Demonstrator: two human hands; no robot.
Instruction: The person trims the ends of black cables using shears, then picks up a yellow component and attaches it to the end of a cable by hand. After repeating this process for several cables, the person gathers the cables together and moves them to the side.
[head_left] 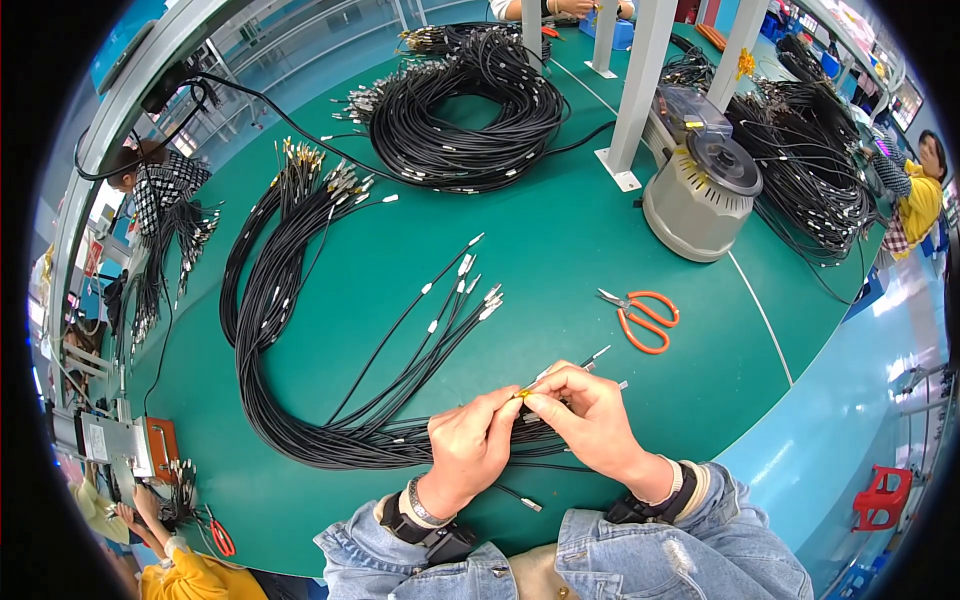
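Observation:
At the near middle of the table, my left hand point(466, 448) and my right hand point(592, 424) meet, fingertips pinched together on a small yellow piece point(524, 394). Its exact kind is too small to make out. Beneath and behind the hands run the black cables point(300, 432) of a curved bundle, with silvery and white tips. Some of their ends poke out past my right fingers. Several loose cables point(398, 352) from this bundle fan out beyond my left hand. One cable end with a white tag point(530, 504) lies close to my front.
Orange-handled scissors point(642, 318) lie open beyond my right hand. A grey round machine point(702, 195) stands at the back right, by a white metal post point(636, 100). A large cable coil point(465, 115) sits at the back, another cable pile point(805, 160) at far right. Other people work around the table.

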